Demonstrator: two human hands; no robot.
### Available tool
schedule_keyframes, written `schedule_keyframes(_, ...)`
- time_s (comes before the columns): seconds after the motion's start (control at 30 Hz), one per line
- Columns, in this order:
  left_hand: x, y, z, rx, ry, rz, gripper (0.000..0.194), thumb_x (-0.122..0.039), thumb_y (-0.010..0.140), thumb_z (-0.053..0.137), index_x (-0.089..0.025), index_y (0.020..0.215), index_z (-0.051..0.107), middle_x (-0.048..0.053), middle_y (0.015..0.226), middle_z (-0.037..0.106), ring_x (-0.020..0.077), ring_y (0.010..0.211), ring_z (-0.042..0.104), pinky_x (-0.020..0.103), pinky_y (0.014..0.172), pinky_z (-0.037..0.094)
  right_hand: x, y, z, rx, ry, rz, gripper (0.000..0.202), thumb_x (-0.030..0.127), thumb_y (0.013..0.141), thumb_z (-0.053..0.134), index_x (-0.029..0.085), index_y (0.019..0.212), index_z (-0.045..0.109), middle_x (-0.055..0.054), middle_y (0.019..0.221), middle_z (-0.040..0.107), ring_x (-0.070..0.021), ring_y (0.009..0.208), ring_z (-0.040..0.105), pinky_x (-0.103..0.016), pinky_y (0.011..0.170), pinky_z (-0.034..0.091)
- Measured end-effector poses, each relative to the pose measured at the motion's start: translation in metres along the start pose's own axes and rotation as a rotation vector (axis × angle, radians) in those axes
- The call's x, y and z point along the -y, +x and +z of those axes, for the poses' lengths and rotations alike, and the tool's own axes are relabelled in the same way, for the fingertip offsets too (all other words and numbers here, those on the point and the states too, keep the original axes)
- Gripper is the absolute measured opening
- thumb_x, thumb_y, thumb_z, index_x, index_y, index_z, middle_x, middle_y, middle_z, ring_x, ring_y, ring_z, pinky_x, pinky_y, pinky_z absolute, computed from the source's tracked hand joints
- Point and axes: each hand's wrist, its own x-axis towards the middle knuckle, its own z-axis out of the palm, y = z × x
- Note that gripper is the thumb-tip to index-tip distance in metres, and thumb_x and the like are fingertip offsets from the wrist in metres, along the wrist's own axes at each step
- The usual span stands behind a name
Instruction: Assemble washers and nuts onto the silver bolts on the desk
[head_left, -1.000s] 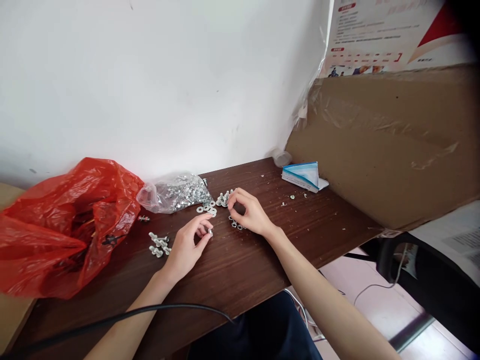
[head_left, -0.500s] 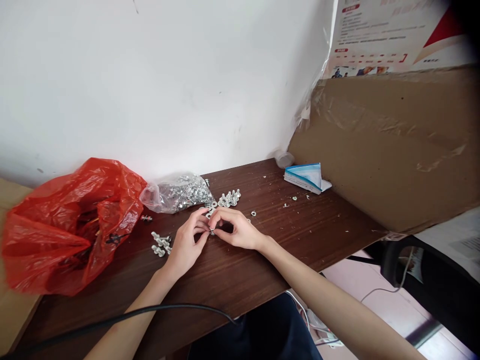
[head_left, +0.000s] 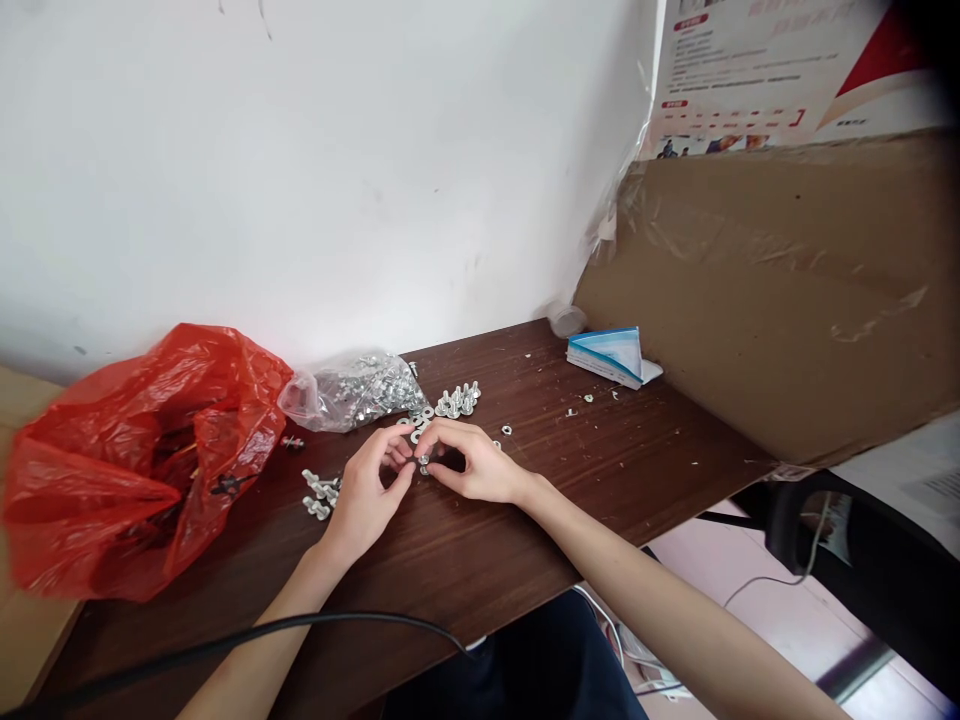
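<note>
Has drawn the left hand (head_left: 373,488) slightly away from the small metal fastener (head_left: 424,464) since half a second ago. Pinches the fastener between thumb and index fingertip of the right hand (head_left: 478,466), clamped on it in front of the right end of the clear plastic hardware bag (head_left: 371,390). Curls the left thumb and fingers loosely, tips slightly apart, just beside the fastener; too small to tell of any contact there. Has flat washers (head_left: 418,422) just beyond the fingertips, at the clear bag's right end. Right of the clear bag, has upright bolts (head_left: 454,404) standing in a cluster, with a hex nut (head_left: 507,430) farther right. In front of the clear bag's left end, has a second group of bolts (head_left: 316,508); beside that same end, a crumpled red plastic bag (head_left: 217,400).
</note>
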Motion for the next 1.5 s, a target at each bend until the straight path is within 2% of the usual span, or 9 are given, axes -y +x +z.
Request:
schedule_keyframes(0.2, -0.006, 0.0, -0.005, -0.003, 0.152, 0.099, 0.01, -0.016, 0.085, 0.052, -0.019, 0.09, 0.059, 0.0, 0.078, 0.049, 0.0116, 0.068, 0.05, 0.024, 0.062, 0.044, 0.002, 0.0, -0.004, -0.038, -0.011, -0.008, 0.024, 0.005, 0.078, 0.053, 0.02, 0.097, 0.056, -0.004, 0.096, 0.06, -0.0158, 0.084, 0.056, -0.03, 0.075, 0.048)
schedule_keyframes(0.43, -0.004, -0.004, -0.004, 0.029, 0.239, 0.187, 0.012, -0.015, 0.088, 0.051, -0.021, 0.091, 0.061, 0.0, 0.079, 0.047, 0.013, 0.073, 0.051, 0.025, 0.067, 0.044, 0.002, -0.001, -0.006, -0.014, -0.087, 0.008, 0.012, 0.011, 0.083, 0.056, 0.02, 0.091, 0.059, -0.004, 0.093, 0.06, -0.0172, 0.087, 0.056, -0.032, 0.078, 0.047)
schedule_keyframes(0.73, -0.002, -0.004, -0.003, 0.046, 0.256, 0.199, 0.011, -0.014, 0.087, 0.049, -0.02, 0.087, 0.059, 0.001, 0.08, 0.051, 0.0139, 0.074, 0.051, 0.027, 0.068, 0.045, -0.001, -0.002, -0.003, 0.004, -0.088, 0.015, 0.005, 0.018, 0.084, 0.062, 0.02, 0.087, 0.06, -0.003, 0.091, 0.061, -0.0159, 0.084, 0.058, -0.03, 0.077, 0.048)
schedule_keyframes(0.9, 0.001, -0.005, 0.0, 0.016, 0.24, 0.116, 0.008, -0.012, 0.083, 0.052, -0.02, 0.085, 0.05, 0.0, 0.078, 0.051, 0.0134, 0.072, 0.051, 0.027, 0.067, 0.044, -0.001, -0.002, -0.002, 0.0, -0.06, -0.001, 0.003, 0.02, 0.085, 0.062, 0.02, 0.082, 0.061, -0.004, 0.092, 0.063, -0.0162, 0.085, 0.06, -0.029, 0.076, 0.049)
schedule_keyframes(1.03, 0.002, -0.005, 0.003, 0.016, 0.17, 0.021, 0.017, -0.015, 0.08, 0.057, -0.02, 0.093, 0.047, -0.001, 0.082, 0.055, 0.0122, 0.07, 0.052, 0.026, 0.065, 0.045, -0.001, -0.001, 0.0, -0.011, -0.063, -0.005, 0.004, 0.019, 0.085, 0.061, 0.02, 0.081, 0.061, -0.004, 0.092, 0.064, -0.0159, 0.084, 0.06, -0.028, 0.076, 0.049)
schedule_keyframes(1.2, 0.003, -0.004, 0.004, 0.022, 0.159, 0.022, 0.019, -0.015, 0.08, 0.055, -0.02, 0.095, 0.046, 0.0, 0.084, 0.057, 0.0126, 0.072, 0.056, 0.027, 0.068, 0.047, -0.001, -0.001, 0.0, -0.007, -0.088, -0.007, 0.001, 0.019, 0.085, 0.061, 0.02, 0.086, 0.062, -0.003, 0.089, 0.063, -0.0155, 0.08, 0.059, -0.028, 0.074, 0.049)
schedule_keyframes(1.5, 0.005, -0.004, 0.009, 0.086, 0.163, -0.025, 0.035, -0.017, 0.08, 0.055, -0.022, 0.11, 0.038, 0.003, 0.091, 0.064, 0.0161, 0.078, 0.059, 0.031, 0.073, 0.048, 0.0, -0.002, 0.003, -0.005, -0.108, 0.019, 0.003, 0.019, 0.085, 0.061, 0.019, 0.083, 0.059, -0.003, 0.086, 0.06, -0.0154, 0.08, 0.057, -0.027, 0.073, 0.048)
